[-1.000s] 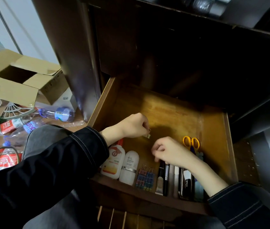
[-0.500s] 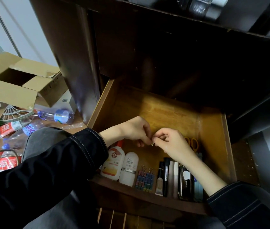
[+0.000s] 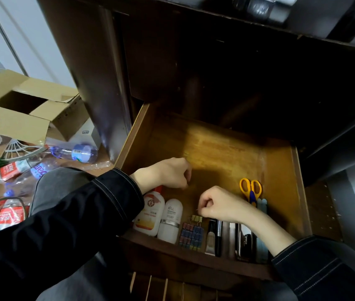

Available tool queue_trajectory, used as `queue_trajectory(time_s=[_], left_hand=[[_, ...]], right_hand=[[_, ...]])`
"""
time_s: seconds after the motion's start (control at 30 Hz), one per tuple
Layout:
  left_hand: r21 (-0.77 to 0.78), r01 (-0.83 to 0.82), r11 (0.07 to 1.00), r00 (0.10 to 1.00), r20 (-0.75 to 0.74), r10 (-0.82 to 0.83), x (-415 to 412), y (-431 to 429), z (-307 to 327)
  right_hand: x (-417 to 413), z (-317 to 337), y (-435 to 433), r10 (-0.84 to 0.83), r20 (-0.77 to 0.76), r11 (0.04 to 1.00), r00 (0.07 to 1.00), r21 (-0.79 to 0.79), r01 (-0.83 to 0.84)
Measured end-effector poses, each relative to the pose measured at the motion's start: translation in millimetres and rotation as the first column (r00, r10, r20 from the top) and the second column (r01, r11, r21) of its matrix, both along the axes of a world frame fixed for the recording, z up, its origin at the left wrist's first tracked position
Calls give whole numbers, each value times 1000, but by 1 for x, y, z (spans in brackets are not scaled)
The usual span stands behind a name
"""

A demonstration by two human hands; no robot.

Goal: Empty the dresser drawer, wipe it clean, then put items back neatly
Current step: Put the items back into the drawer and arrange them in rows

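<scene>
1. The drawer (image 3: 216,153) is standing pulled out of the dark dresser (image 3: 194,61), its wooden floor showing bare toward the back.
2. The left hand (image 3: 168,173) is hovering over the drawer's left half, clenched with the fingers curled under and nothing showing in them.
3. The right hand (image 3: 222,205) is hanging near the middle of the drawer, fingers curled and thumb pressing against the forefinger. I cannot tell whether it is pinching anything.
4. Just below that hand's fingertips, the binder clips (image 3: 191,234) are lying in a tight block against the front wall, yellow ones at the far end.
5. Left of the clips, a white bottle with a red cap (image 3: 149,213) and a white roll-on bottle (image 3: 171,220) are lying side by side.
6. Right of the clips, pens and tubes (image 3: 214,237) are lying parallel, partly under the right wrist.
7. Yellow-handled scissors (image 3: 250,189) are lying near the right wall, handles pointing back.
8. On the floor to the left, an open cardboard box (image 3: 20,111) and several plastic bottles (image 3: 74,152) are lying about.
</scene>
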State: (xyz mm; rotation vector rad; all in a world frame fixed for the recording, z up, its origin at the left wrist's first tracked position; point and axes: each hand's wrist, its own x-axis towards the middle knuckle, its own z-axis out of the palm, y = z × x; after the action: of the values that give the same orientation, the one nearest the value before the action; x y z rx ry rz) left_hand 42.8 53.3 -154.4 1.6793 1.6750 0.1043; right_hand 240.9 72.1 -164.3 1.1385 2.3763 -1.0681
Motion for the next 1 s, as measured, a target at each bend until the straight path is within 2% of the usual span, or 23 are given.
queue_trajectory(time_s=[0.33,0.7,0.87,1.0], left_hand=[[21,21,1000,999,-31,-20,1,1,-2],[44,22,999,999,-29,-21,-2,3,-7],[179,-16,984,999,-39,23,-5,6,-6],[333,-104,937,994,50,93,-6,0,10]], right_hand=[[1,-5,-2,78,8,996,997,-50,-77],[2,-7,-1,61,26,997,998,-53,-59],[8,0,12,-94,-88,996,992,-13,93],[14,10,13,-173,-204,977,964,91,194]])
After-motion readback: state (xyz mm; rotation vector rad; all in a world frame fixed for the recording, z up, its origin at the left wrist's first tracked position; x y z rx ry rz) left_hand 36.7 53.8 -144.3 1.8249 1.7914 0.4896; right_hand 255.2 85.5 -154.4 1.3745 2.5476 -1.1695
